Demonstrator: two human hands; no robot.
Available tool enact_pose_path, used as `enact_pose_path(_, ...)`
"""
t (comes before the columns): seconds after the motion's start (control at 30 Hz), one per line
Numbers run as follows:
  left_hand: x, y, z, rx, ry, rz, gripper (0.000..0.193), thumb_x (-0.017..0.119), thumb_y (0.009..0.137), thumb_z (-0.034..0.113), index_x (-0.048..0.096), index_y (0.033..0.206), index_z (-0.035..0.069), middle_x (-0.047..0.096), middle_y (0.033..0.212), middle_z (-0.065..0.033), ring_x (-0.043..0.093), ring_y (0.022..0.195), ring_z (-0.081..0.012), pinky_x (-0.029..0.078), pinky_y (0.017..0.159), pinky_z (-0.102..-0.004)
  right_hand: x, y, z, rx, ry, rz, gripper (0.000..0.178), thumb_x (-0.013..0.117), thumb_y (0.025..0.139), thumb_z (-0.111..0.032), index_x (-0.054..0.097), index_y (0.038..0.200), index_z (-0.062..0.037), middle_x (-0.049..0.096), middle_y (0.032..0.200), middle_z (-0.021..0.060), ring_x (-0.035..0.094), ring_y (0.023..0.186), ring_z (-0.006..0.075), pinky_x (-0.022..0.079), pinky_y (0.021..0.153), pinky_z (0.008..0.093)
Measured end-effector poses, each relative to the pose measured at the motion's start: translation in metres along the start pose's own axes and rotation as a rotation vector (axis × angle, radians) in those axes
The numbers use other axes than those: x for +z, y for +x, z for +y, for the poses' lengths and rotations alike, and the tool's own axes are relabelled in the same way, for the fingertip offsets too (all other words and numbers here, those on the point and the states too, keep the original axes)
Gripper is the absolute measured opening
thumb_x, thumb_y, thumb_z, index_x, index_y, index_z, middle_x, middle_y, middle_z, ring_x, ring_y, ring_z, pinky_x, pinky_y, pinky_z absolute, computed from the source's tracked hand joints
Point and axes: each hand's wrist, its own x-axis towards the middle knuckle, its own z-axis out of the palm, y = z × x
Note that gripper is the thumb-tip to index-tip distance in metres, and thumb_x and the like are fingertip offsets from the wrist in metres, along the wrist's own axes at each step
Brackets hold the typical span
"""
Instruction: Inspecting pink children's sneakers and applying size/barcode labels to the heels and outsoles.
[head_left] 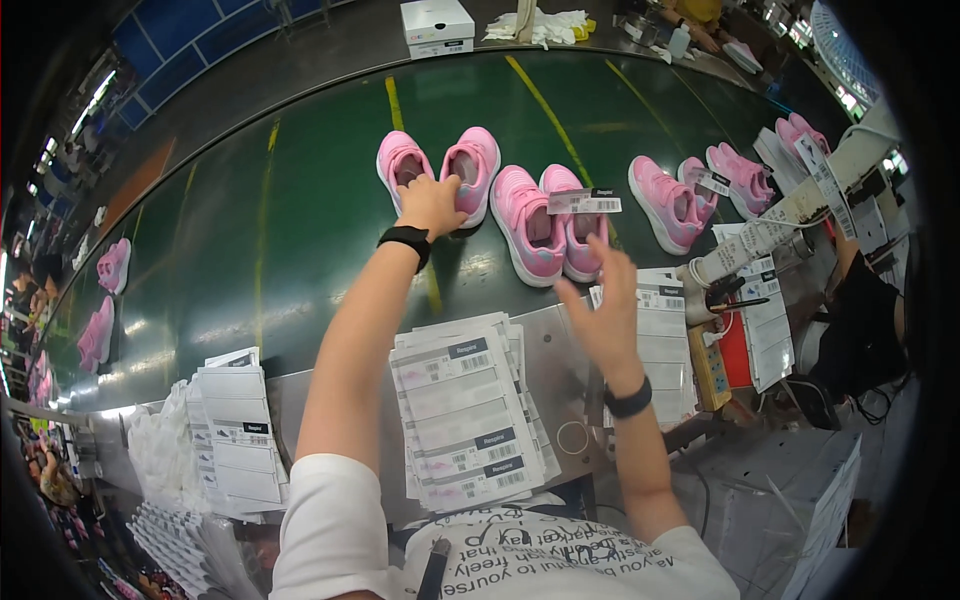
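My left hand (432,205) is on a pair of pink sneakers (480,165) on the green conveyor belt, its fingers closed over the inner sides where the two shoes meet. To the right, my right hand (608,315) is raised with fingers apart and nothing in it. Just beyond its fingertips stands a second pair of pink sneakers (523,215), with a printed label card (584,201) lying across its openings. A stack of label sheets (465,410) lies on the metal ledge between my forearms.
More pink sneakers (664,205) stand at the right, some with label cards, and others (97,335) at the far left. Further label sheets (240,430) flank the middle stack. A white shoebox (437,28) sits beyond the belt (330,200). A power strip (750,240) juts in at the right.
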Motion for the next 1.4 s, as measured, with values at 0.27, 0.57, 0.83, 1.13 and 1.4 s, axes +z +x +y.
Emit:
enact_pose_path(0.27,-0.125,-0.117,0.013,0.094,-0.638,-0.237,0.046,0.08,0.07,0.034,0.069,0.098,0.001,0.067,0.078,-0.0048,0.065,0.066,-0.0129,0.05,0.06,-0.0271,-0.048,-0.085,-0.024,0.498,0.862,-0.455,0.097,0.077,0.079,-0.037,0.019,0.15,-0.004,0.037,0.145,0.0207,0.032,0.137,0.0308,0.034,0.107,0.0463)
enact_pose_path(0.57,-0.058,-0.327,0.069,0.254,-0.678,-0.261,0.019,0.08,0.067,0.01,0.068,0.08,0.005,0.061,0.068,-0.0075,0.061,0.058,-0.0238,0.048,0.053,-0.0339,-0.043,-0.136,-0.049,0.473,0.507,-0.745,0.108,0.082,0.071,-0.045,0.021,0.149,-0.0014,0.026,0.149,0.0261,0.024,0.139,0.0401,0.024,0.113,0.0478)
enact_pose_path(0.83,-0.046,-0.325,0.042,0.103,-0.573,0.351,0.045,0.084,0.061,0.003,0.062,0.1,0.001,0.063,0.106,-0.0134,0.063,0.09,-0.0304,0.051,0.071,-0.0365,-0.031,-0.095,-0.043,-0.308,0.189,-0.398,0.054,0.081,0.069,-0.023,0.062,0.116,-0.0038,0.06,0.118,0.0141,0.06,0.105,0.0332,0.051,0.089,0.041)
enact_pose_path(1.13,-0.071,-0.273,0.029,0.406,-0.548,0.378,0.018,0.077,0.067,0.002,0.069,0.083,0.001,0.067,0.079,-0.0106,0.066,0.068,-0.0243,0.052,0.061,-0.0312,-0.007,-0.022,-0.065,-0.488,0.255,-0.432,0.021,0.078,0.07,-0.011,0.064,0.082,-0.0003,0.064,0.076,0.0108,0.061,0.065,0.0246,0.048,0.058,0.0347)
enact_pose_path(1.4,-0.082,-0.24,0.014,0.03,-1.096,0.05,0.011,0.074,0.08,0.008,0.074,0.083,-0.002,0.068,0.065,-0.0066,0.058,0.054,-0.0075,0.042,0.049,-0.0213,0.006,0.023,-0.062,0.375,0.732,-0.968,0.016,0.07,0.085,-0.01,0.065,0.08,0.0035,0.063,0.074,0.0002,0.055,0.068,0.0059,0.043,0.059,0.0228)
